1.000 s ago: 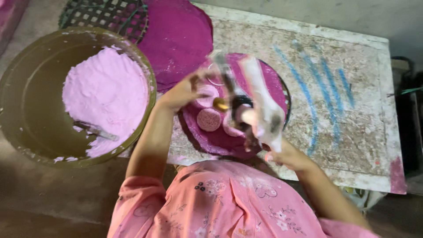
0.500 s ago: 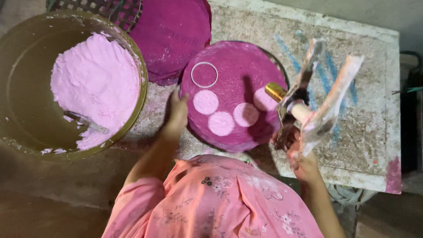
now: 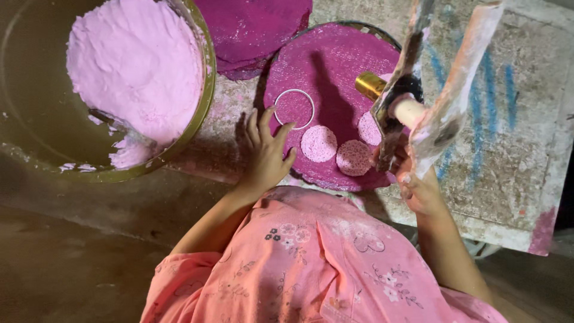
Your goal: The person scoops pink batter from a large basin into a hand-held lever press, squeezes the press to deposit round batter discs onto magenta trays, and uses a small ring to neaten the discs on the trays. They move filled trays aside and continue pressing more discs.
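Powder of pale pink colour is heaped in a large bowl, which is set on the left, near the round magenta tray, probably so that it can be reached easily. The left hand is laid flat on the near edge of the tray, with the fingers spread open and nothing gripped; the fingertips are just beside a thin white ring, which lies on the tray. The tray seems to be steadied in this way. Three pink discs are placed side by side on the tray, to the right of the ring. The right hand is closed around a press tool, which is held raised above the right part of the tray; its long handles are stained with powder and a brass part is seen near its middle. A second magenta tray is seen behind, partly under the first. All is set on a worn table with blue marks.
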